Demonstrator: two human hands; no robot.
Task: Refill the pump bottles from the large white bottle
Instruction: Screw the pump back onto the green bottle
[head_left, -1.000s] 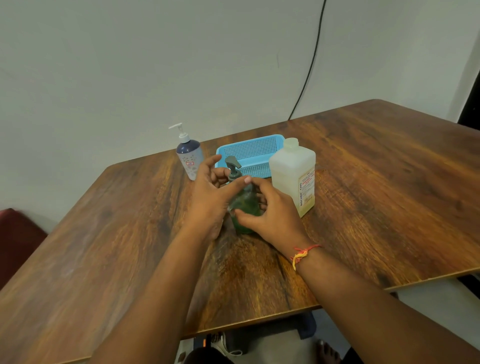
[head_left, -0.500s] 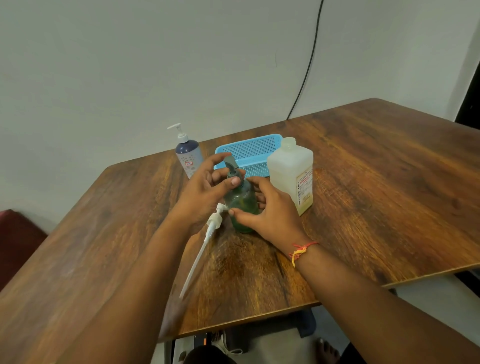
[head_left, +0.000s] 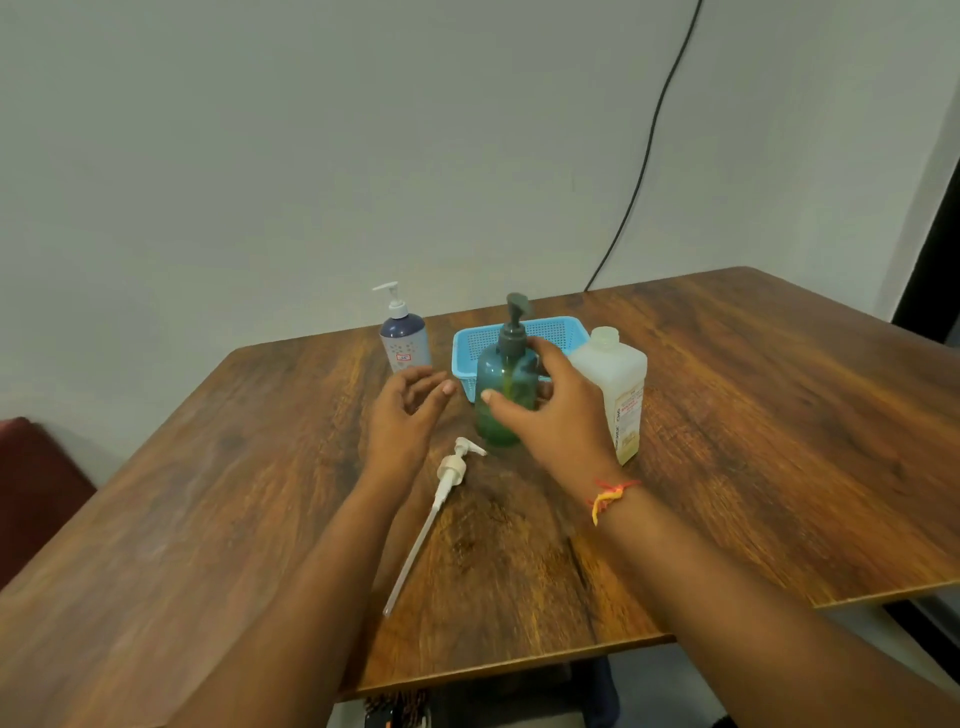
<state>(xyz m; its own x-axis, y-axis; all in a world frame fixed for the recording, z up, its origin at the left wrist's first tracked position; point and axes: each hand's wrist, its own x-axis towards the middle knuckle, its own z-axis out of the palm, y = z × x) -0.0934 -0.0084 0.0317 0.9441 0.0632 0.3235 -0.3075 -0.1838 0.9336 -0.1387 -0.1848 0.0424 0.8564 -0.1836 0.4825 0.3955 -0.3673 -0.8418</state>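
A green pump bottle (head_left: 501, 415) with a dark pump head stands upright mid-table. My right hand (head_left: 556, 415) curves round its right side, thumb across the front. My left hand (head_left: 408, 410) hovers just left of it, fingers apart, holding nothing. The large white bottle (head_left: 615, 374) stands uncapped right behind my right hand. A loose white pump (head_left: 451, 470) with a long dip tube lies on the table in front of the green bottle. A dark blue pump bottle (head_left: 404, 340) with a white pump stands further back left.
A light blue mesh basket (head_left: 558, 330) sits behind the green bottle. The wooden table (head_left: 753, 441) ends in a near edge close to my body and a far edge along the wall. A red seat (head_left: 31, 488) is at the left.
My left hand has come off the green bottle's pump and opened. The white pump that hung by my left hand now lies on the table. The view has tilted up.
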